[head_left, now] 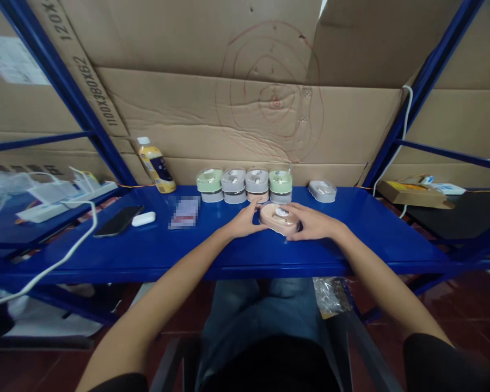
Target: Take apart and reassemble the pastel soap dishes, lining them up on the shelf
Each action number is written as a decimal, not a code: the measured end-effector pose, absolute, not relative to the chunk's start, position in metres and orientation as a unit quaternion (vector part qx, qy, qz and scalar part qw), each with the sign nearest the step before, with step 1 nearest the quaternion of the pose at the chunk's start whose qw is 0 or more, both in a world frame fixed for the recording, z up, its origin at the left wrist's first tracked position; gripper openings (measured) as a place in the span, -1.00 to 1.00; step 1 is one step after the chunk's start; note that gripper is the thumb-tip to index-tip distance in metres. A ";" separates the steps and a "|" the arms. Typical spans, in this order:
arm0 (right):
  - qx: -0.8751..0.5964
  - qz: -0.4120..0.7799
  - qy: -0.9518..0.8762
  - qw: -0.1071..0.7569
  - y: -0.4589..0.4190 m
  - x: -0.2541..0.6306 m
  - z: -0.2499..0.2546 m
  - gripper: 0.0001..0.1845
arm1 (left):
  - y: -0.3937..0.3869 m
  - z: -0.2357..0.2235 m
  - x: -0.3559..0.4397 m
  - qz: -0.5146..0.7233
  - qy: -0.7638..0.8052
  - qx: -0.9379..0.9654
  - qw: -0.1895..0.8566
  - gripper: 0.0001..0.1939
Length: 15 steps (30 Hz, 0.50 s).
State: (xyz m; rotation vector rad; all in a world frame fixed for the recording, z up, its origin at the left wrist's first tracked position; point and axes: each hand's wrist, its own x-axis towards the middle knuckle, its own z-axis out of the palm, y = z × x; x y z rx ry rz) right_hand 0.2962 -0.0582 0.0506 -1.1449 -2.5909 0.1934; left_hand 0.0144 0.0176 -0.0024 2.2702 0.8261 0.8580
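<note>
Gently now, pink box (280,219) held from both sides!

And it sits right between my palms, out on the blue tabletop (212,256), just in front of the row of boxes. My left hand (245,220) curves round its left end, thumb nearer me, fingers to the far side; my right hand (312,222) grasps the opposite end the same way. Whether its base touches the table, I can't tell.

Clear wrapping seems to cover it, so I'd judge the film slippery: even pressure from both ends, no squeezing in the middle, lid level. Mind those left fingertips, too! They're close to the third stack, and a careless elbow of a finger could nudge it.

Beyond, four two-high stacks (245,185) line up side by side, green and grey on top. Off to their right, one grey box (322,191) stands alone. Out left: a blurred-out packet (184,212), a white case (144,219), a dark phone (118,221), and behind them a yellow bottle (157,166) near the cardboard wall (167,103).
</note>
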 end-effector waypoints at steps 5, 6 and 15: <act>-0.529 -0.058 -0.840 0.100 -0.086 0.337 0.046 -0.02 | 0.021 -0.004 0.016 0.335 0.360 0.843 0.217 -0.17; -0.543 -0.082 -0.830 0.091 -0.085 0.343 0.045 -0.05 | 0.021 -0.004 0.016 0.338 0.366 0.841 0.210 -0.19; -0.616 -0.209 -0.759 0.027 0.004 0.354 0.049 -0.16 | 0.021 -0.002 0.015 0.312 0.390 0.845 0.194 -0.28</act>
